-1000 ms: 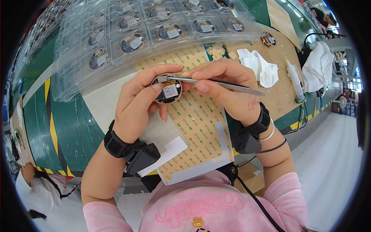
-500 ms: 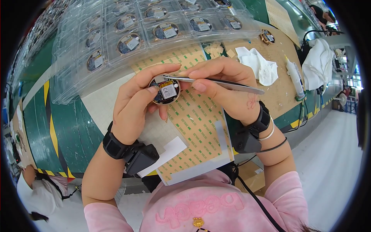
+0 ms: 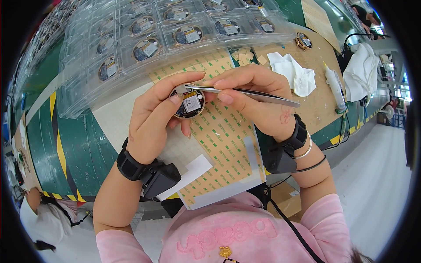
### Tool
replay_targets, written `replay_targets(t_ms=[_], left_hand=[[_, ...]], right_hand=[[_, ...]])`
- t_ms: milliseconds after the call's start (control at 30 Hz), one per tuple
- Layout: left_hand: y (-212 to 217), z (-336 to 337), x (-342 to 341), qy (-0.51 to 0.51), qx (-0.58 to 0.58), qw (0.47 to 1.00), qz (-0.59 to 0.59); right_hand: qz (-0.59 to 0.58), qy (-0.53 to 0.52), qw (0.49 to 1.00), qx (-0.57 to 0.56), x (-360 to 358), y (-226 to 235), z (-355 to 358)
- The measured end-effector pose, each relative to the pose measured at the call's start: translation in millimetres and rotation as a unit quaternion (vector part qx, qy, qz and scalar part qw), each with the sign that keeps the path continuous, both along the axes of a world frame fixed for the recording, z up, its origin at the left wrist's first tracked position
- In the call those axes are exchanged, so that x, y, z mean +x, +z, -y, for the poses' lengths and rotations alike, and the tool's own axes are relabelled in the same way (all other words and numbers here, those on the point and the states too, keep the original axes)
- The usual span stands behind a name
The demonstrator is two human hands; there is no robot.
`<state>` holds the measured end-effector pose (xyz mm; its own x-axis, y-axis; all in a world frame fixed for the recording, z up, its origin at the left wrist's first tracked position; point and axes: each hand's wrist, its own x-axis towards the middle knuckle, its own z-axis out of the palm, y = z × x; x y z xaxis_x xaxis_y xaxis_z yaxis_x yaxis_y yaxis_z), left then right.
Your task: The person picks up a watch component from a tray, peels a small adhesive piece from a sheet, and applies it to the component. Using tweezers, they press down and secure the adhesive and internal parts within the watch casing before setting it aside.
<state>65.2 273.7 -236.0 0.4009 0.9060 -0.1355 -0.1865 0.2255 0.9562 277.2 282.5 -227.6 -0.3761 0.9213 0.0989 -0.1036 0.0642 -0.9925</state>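
Between the thumb and fingers of my left hand (image 3: 153, 109) is a round watch case (image 3: 191, 103), its inside facing up. A silver battery and a small circuit board show within its rim. My right hand (image 3: 254, 94) is closed on a pair of metal tweezers (image 3: 263, 97). The tweezer tips reach over the upper part of the case, close to my left thumb. Whether they grip a small part there is too fine to make out. Below both hands lies a tan adhesive sheet (image 3: 223, 162) with green print.
A clear plastic tray (image 3: 166, 55) holding several similar round cases spans the back. To the right are a white cloth (image 3: 302, 83), another watch case (image 3: 303, 41) and a white glue tube (image 3: 335, 87) on brown board. A striped tape edge (image 3: 59, 149) runs along the left.
The watch case has tilted slightly in my left hand, and my left thumb has shifted a little over its edge. The tweezers keep nearly the same place.
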Motion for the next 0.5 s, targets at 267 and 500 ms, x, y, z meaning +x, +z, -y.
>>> replay_targets(t_ms=[267, 500], left_hand=[[2.5, 1.1, -1.4, 0.0, -0.006, 1.0, -0.006], [3.4, 0.5, -2.1, 0.008, -0.024, 0.999, 0.03]], right_hand=[[0.018, 0.017, 1.0, 0.015, 0.2, 3.6, 2.2], [0.082, 0.022, 0.993, 0.084, 0.4, 3.0, 2.8]])
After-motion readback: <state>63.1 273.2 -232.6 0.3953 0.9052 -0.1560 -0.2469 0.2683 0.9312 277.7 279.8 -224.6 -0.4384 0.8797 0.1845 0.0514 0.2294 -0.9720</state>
